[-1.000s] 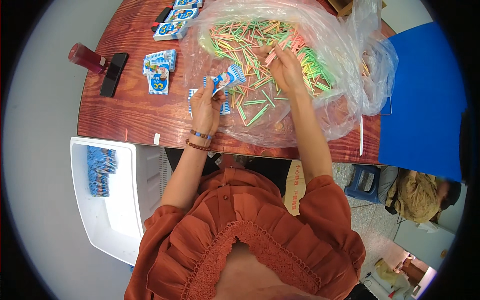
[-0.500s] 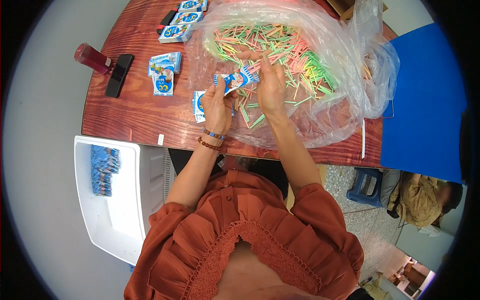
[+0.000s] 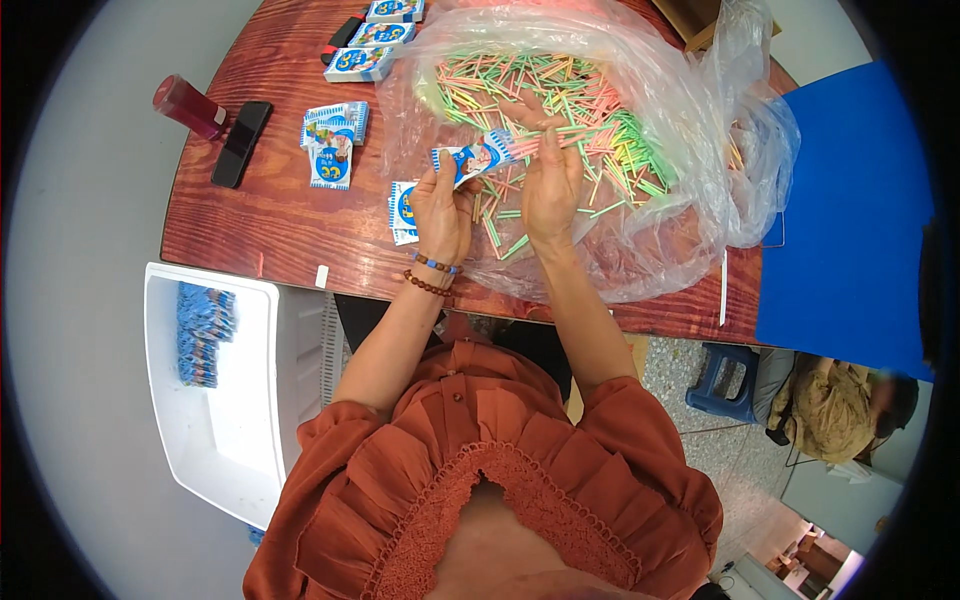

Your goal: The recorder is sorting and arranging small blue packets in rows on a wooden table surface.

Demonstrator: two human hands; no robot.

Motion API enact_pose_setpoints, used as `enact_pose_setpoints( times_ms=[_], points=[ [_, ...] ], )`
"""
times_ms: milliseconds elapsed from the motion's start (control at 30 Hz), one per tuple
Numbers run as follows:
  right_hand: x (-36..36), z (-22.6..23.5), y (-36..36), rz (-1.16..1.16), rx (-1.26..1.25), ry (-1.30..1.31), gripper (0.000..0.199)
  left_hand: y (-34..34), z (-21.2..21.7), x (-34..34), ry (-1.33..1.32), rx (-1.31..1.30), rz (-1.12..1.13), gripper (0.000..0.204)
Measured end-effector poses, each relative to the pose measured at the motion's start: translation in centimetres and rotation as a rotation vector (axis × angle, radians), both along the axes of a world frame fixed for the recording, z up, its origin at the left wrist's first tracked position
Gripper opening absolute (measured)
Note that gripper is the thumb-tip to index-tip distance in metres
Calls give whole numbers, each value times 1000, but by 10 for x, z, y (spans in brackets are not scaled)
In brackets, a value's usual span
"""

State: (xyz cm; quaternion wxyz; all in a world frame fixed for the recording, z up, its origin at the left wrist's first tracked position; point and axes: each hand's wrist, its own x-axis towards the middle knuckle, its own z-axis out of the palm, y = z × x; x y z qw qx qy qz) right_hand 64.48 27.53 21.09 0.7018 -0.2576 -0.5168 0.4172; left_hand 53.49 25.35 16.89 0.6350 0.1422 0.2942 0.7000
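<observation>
- Blue-and-white packet is hanging out between left hand and right hand
- left hand's pinching it, fingers curled in
- right hand's kinda loosely pinching pastel sticks, fingers mostly straight

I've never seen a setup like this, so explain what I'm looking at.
No machine here: these are a person's two bare hands. The view comes from a wide fisheye camera worn on the head, looking down, so edges look bent. The left hand pinches a blue-and-white packet; the right hand holds pink sticks at the packet's end, though whether any are inside is hard to tell. On the wooden table lie a clear plastic bag, loose pastel sticks, more packets, a black phone and a red bottle.
</observation>
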Motion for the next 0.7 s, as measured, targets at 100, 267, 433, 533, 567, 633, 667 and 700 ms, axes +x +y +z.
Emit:
enact_pose_setpoints(
  times_ms=[100,267,433,533,567,633,667,700],
  points=[
    [2,6,0,-6,6,-50,32,0,-1,0,-16,-6,-21,23],
    [0,7,-6,20,-12,-151,35,0,-5,3,-21,18,-43,23],
    [1,-3,-8,-63,-73,-299,41,3,-2,8,-71,48,-72,22],
    [4,-1,-6,56,-153,-144,45,7,-9,9,-86,75,-86,22],
    [5,-1,-2,52,-101,-181,47,8,-10,11,-88,76,-88,22],
    [9,0,-1,46,-49,-220,50,11,-12,13,-132,88,-115,21],
    [9,8,-2,48,-95,-293,49,13,-15,12,-132,88,-114,21],
    [10,13,-3,49,-141,-365,48,15,-18,11,-160,85,-119,21]
  ],
)
